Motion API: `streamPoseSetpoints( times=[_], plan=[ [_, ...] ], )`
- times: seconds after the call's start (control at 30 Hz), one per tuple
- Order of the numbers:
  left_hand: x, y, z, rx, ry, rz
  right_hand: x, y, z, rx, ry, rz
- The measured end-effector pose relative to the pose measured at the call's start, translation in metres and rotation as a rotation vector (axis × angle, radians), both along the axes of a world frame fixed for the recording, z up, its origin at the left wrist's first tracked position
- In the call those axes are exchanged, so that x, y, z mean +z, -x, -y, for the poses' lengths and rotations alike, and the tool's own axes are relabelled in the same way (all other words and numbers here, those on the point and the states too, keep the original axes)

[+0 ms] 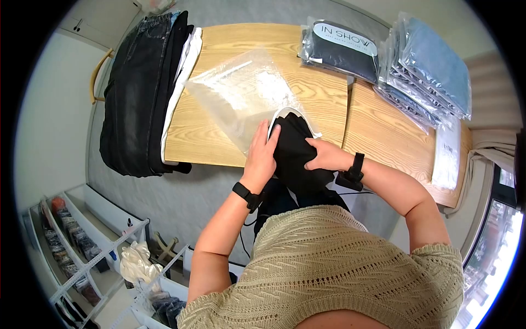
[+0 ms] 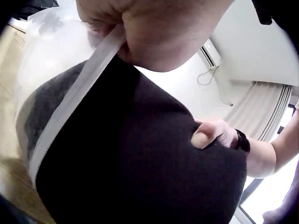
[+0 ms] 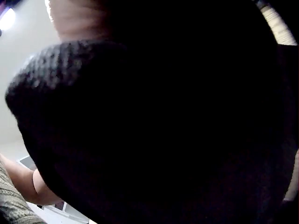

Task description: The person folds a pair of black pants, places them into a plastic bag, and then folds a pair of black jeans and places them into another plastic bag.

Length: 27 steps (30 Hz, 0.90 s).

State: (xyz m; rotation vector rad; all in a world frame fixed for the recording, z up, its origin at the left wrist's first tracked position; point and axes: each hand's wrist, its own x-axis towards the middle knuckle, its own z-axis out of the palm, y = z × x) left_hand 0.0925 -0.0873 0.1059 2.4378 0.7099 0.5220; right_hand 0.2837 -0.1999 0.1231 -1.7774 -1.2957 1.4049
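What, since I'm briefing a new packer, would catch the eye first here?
The black garment at the near edge of the table, half inside a clear bag: the left hand pinches the bag's white rim, and the right hand grips the garment. Next come the dark jeans stacked at the table's left end and the bagged packs at its far right.

Garment packing/stock rm: light wooden table (image 1: 378,131), stacked clear-bagged folded clothes (image 1: 433,66), pile of black denim jeans (image 1: 137,93), white wire shelving (image 1: 98,260) w/ stock.
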Motion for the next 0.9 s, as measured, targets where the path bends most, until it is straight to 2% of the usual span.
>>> streamPoseSetpoints(
  times=[0.07,0.2,0.27,0.33,0.4,0.43,0.5,0.53,0.57,0.63,0.77,0.83,0.9],
  plan=[
    [0.000,-0.002,-0.004,0.092,0.067,-0.018,-0.003,0.000,-0.003,-0.007,-0.003,0.028],
    [0.000,0.002,-0.017,0.052,0.135,-0.187,-0.004,-0.005,-0.005,-0.012,0.050,0.087],
    [-0.002,-0.001,-0.017,0.042,0.045,-0.030,-0.007,-0.003,-0.004,0.012,0.014,0.110],
    [0.001,-0.006,-0.014,-0.014,-0.007,0.017,-0.010,-0.001,-0.002,0.033,-0.024,0.134],
    [0.005,-0.011,-0.006,-0.072,-0.051,0.093,-0.006,0.006,-0.001,0.157,-0.066,0.333],
    [0.007,-0.010,-0.004,-0.079,-0.049,0.093,-0.003,0.006,-0.003,0.150,-0.064,0.333],
    [0.012,-0.005,0.001,-0.159,-0.144,0.103,0.006,0.003,-0.009,0.121,0.085,0.241],
    [0.016,0.000,0.004,-0.206,-0.170,0.055,-0.002,0.001,-0.007,0.028,0.068,0.284],
    [0.016,0.006,0.008,-0.246,-0.210,0.009,0.004,-0.004,-0.009,-0.060,0.023,0.144],
    [0.010,0.013,0.018,-0.314,-0.225,-0.023,0.015,-0.010,-0.010,-0.215,0.174,0.149],
    [0.004,0.006,0.027,-0.362,-0.103,-0.067,0.024,-0.009,-0.007,-0.234,0.052,0.180],
    [0.011,-0.005,0.027,-0.355,-0.078,-0.012,0.010,-0.007,-0.004,-0.245,0.007,0.134],
    [0.023,-0.013,0.023,-0.394,-0.101,0.021,0.009,-0.006,-0.004,-0.332,-0.046,-0.083]
  ],
)
